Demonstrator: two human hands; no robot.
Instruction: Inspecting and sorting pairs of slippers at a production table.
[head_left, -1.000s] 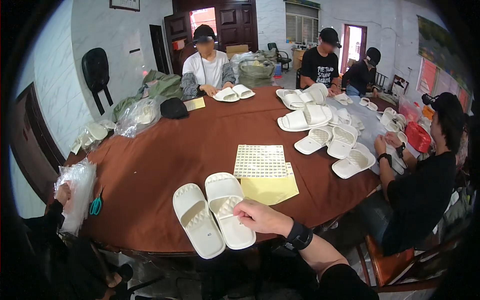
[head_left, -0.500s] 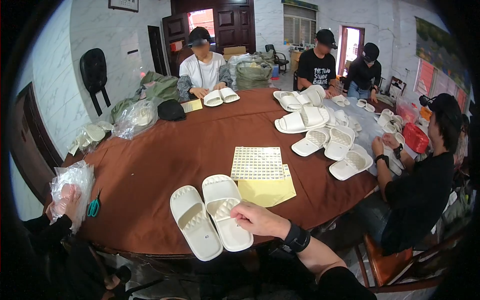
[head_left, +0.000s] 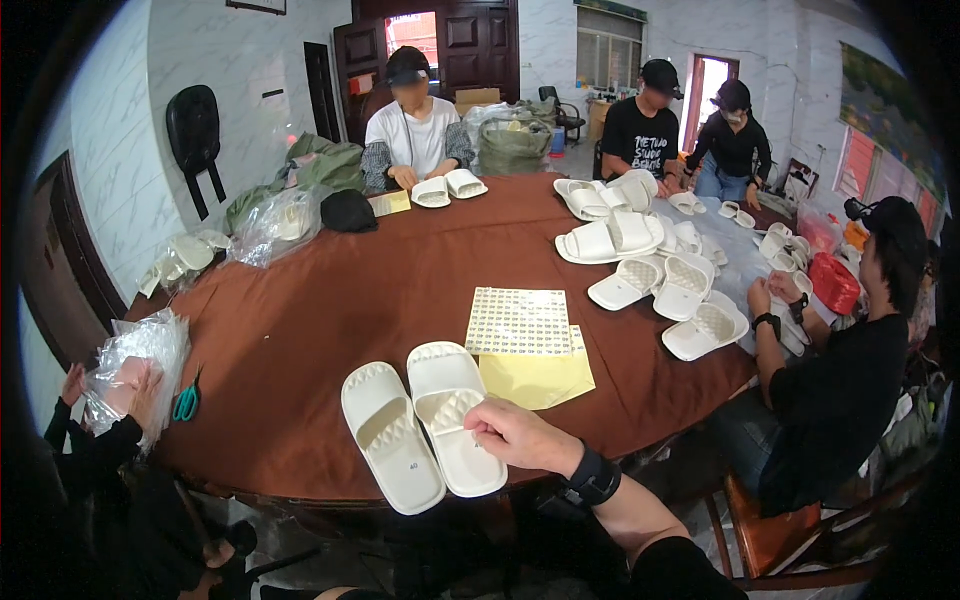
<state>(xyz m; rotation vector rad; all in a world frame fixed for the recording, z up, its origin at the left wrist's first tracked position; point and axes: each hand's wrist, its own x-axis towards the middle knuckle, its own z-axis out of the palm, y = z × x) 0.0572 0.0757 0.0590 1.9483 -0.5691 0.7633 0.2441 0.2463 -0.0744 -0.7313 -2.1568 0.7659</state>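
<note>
A pair of white slippers lies side by side at the near edge of the table: the left slipper point(head_left: 397, 440) and the right slipper point(head_left: 468, 455). A small dark mark shows on the left insole. My right hand point(head_left: 520, 437), with a black band on its wrist, rests at the right slipper's insole. Its fingers are curled and pressed together; whatever may be between them is hidden, and the hand partly covers a mark there. Just beyond lie a sheet of small printed stickers point(head_left: 520, 321) and a yellow backing sheet point(head_left: 540, 382). My left hand is out of view.
A brown cloth point(head_left: 290, 330) covers the table. Teal scissors point(head_left: 187, 402) lie at left, beside a co-worker's hands on clear plastic bags point(head_left: 165, 345). More white slippers point(head_left: 610, 240) are piled at right. Other co-workers sit or stand around; a black cap point(head_left: 348, 211) lies far left.
The view has shifted slightly. The co-worker's hands at left have moved apart on the plastic bags. My right hand stays at the right slipper, fingers still curled.
</note>
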